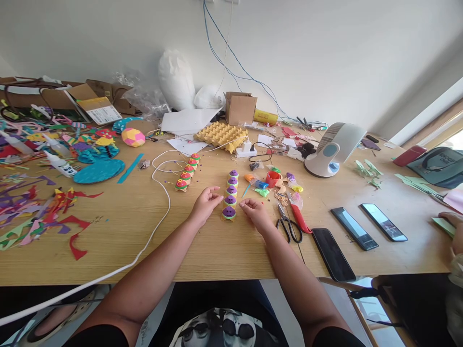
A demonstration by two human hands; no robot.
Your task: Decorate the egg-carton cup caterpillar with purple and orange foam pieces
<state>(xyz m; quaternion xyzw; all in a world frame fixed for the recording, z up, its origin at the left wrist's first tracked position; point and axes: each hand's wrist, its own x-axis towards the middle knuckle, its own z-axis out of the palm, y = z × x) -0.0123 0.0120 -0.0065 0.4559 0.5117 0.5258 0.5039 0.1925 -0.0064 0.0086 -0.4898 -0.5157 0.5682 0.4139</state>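
Note:
A strip of egg carton cups (230, 200) topped with purple clay domes stands in front of me on the table. The domes have small dark eyes and greenish rims. On its left side is my left hand (207, 205), fingers apart and holding nothing, the fingertips close to the cups. My right hand (256, 212) is on the other side, fingers loosely bent and its tips just off the strip, with nothing visible in them. Further left stands a second strip with red clay domes (186, 176), green rims and thin feelers.
Black-handled scissors (288, 226), a red-handled knife (301, 219) and several phones (333, 253) lie to the right. Behind are a yellow egg tray (221, 136), a fan (333, 149) and a red cup (271, 179). A white cable (154, 230) crosses the left side. Another person's hand (456, 226) is at far right.

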